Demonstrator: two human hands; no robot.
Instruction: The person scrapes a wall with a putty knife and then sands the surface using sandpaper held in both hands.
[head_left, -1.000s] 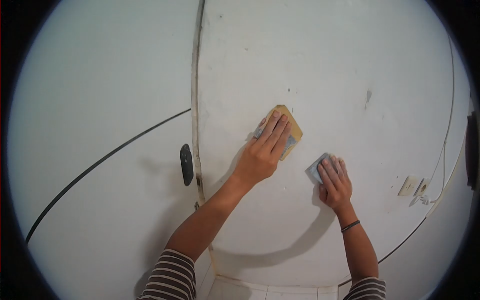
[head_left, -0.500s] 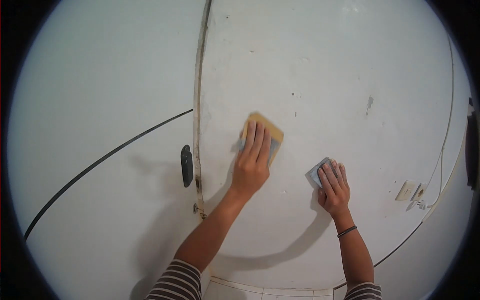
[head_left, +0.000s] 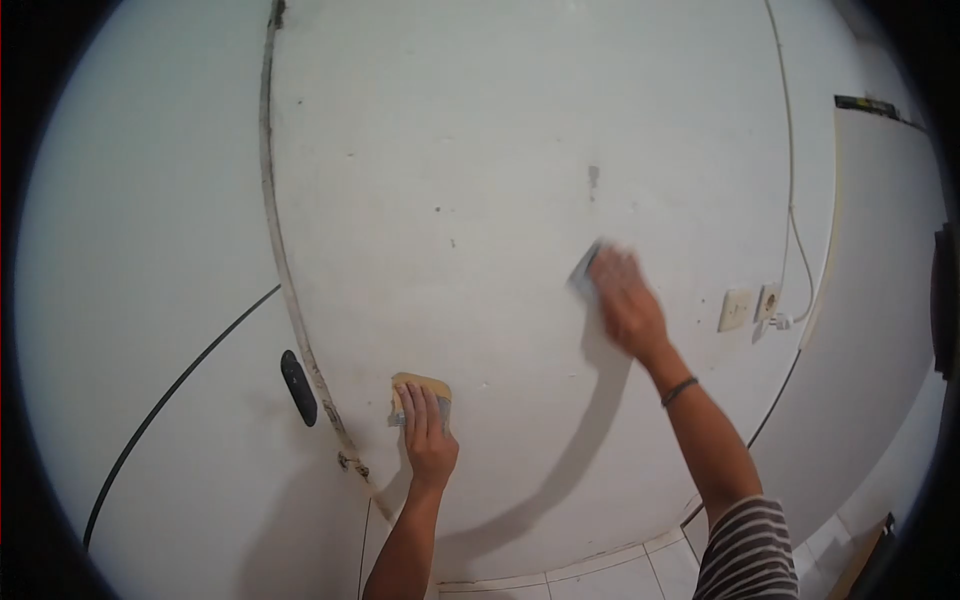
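My left hand (head_left: pixel 430 452) presses a tan and grey piece of sandpaper (head_left: pixel 438 384) flat against the white wall (head_left: pixel 520 330), low and left of centre. Its fingers lie together over the sheet. Higher up and to the right, my right hand (head_left: pixel 632 310) holds a grey piece of sandpaper (head_left: pixel 582 276) on the same wall. Motion blurs those fingers, and they cover much of the grey sheet. A worn grey patch (head_left: pixel 593 178) on the wall sits just above the right hand.
To the left is a pale door with a black handle (head_left: pixel 298 388), beside a chipped frame edge (head_left: pixel 268 150). A switch plate (head_left: pixel 735 310) and a socket with a plugged-in cable (head_left: pixel 790 140) are at the right. White floor tiles (head_left: pixel 610 578) run along the bottom.
My left hand has moved down the wall with its sandpaper. My right hand has moved upward with the grey sheet. The view has turned to the right.
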